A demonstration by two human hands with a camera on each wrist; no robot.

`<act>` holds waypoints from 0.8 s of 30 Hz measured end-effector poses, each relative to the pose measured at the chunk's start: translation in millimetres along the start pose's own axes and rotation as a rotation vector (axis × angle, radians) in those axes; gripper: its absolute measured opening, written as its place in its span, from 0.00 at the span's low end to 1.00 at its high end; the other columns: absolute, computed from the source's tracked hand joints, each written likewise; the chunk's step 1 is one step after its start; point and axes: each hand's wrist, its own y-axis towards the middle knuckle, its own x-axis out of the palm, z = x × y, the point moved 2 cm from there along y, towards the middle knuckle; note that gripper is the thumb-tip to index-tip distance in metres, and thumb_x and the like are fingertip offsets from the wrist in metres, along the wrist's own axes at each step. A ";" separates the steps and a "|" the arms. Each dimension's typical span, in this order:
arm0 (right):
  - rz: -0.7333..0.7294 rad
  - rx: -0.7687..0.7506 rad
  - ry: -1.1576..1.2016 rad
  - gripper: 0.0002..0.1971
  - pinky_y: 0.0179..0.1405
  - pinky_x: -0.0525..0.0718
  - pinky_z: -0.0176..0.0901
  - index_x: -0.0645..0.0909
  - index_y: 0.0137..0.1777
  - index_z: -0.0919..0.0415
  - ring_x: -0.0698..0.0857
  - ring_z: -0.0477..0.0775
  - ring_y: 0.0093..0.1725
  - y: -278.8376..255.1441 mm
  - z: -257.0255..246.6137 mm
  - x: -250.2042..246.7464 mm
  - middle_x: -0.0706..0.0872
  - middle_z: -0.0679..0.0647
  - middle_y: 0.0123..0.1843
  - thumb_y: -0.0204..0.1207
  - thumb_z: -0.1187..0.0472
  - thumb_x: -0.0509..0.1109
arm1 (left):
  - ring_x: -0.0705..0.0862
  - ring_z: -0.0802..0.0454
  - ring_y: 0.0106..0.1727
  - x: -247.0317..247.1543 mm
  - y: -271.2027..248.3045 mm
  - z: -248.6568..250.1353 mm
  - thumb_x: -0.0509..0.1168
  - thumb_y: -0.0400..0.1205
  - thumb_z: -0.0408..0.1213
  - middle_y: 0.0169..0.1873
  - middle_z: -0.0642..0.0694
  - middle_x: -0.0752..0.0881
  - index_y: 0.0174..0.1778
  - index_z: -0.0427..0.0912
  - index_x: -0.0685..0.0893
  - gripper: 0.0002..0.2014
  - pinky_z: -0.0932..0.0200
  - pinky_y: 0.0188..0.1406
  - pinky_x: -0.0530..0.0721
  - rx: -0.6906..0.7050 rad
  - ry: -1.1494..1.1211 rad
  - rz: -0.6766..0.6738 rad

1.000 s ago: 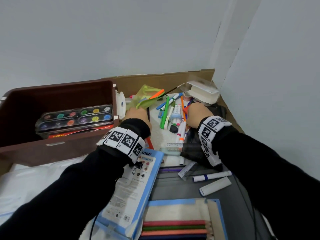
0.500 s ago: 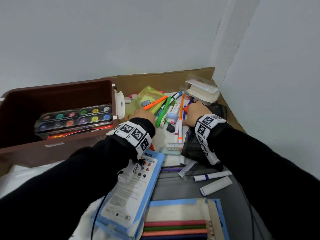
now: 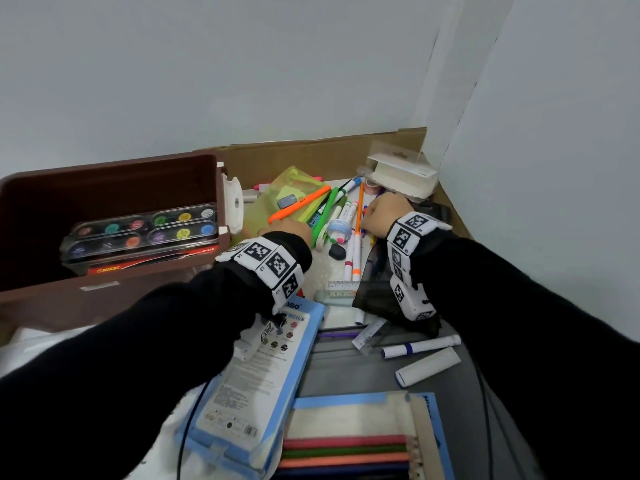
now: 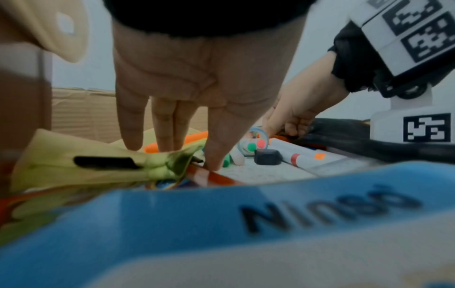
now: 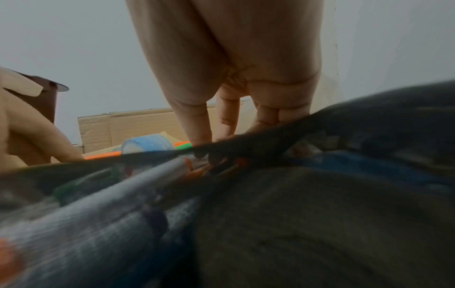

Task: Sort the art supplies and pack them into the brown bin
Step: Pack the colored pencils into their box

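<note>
The brown bin stands at the left with a paint palette inside. My left hand presses straight fingers on a yellow-green pouch beside the bin. An orange marker lies across that pouch. My right hand reaches down at the far end of a black mesh pouch, its fingers curled at the pouch's rim; the fingertips are hidden behind the mesh. A heap of loose markers lies between the two hands.
A blue pencil box lies under my left forearm, and an open set of coloured pencils lies nearest me. Two white markers lie at the right. A white box sits in the corner against the cardboard wall.
The yellow-green pouch, raised a second ago, has come down flat. My left hand has shifted a little to the right. The right hand has barely moved.
</note>
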 end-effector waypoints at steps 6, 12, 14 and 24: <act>-0.020 0.073 -0.003 0.10 0.42 0.80 0.44 0.78 0.44 0.64 0.83 0.63 0.52 8.0 -8.7 4.7 0.83 0.64 0.54 0.79 0.56 0.65 | 0.81 0.43 0.56 1.4 2.5 -12.8 0.59 0.81 0.32 0.58 0.42 0.83 0.61 0.40 0.83 0.14 0.50 0.61 0.81 0.041 -0.230 0.036; 0.069 0.129 0.090 0.12 0.57 0.81 0.49 0.80 0.57 0.65 0.83 0.62 0.58 8.4 -19.0 5.7 0.84 0.61 0.59 0.82 0.64 0.57 | 0.83 0.46 0.43 -6.3 1.2 -24.1 0.62 0.80 0.33 0.41 0.43 0.84 0.54 0.36 0.83 0.10 0.53 0.47 0.85 -0.036 -0.211 0.151; 0.099 0.070 0.169 0.12 0.52 0.81 0.46 0.81 0.53 0.63 0.85 0.59 0.55 5.5 -24.3 3.3 0.85 0.57 0.55 0.82 0.64 0.56 | 0.81 0.48 0.36 -7.1 0.2 -22.7 0.64 0.78 0.34 0.34 0.44 0.81 0.49 0.35 0.81 0.08 0.55 0.40 0.83 -0.057 -0.199 0.151; 0.000 0.106 0.280 0.18 0.25 0.69 0.39 0.68 0.26 0.58 0.76 0.54 0.31 0.9 -12.9 -12.6 0.75 0.53 0.28 0.76 0.54 0.65 | 0.73 0.43 0.65 4.5 3.4 -10.0 0.62 0.81 0.39 0.65 0.39 0.73 0.63 0.37 0.76 0.16 0.49 0.60 0.75 -0.040 0.045 0.080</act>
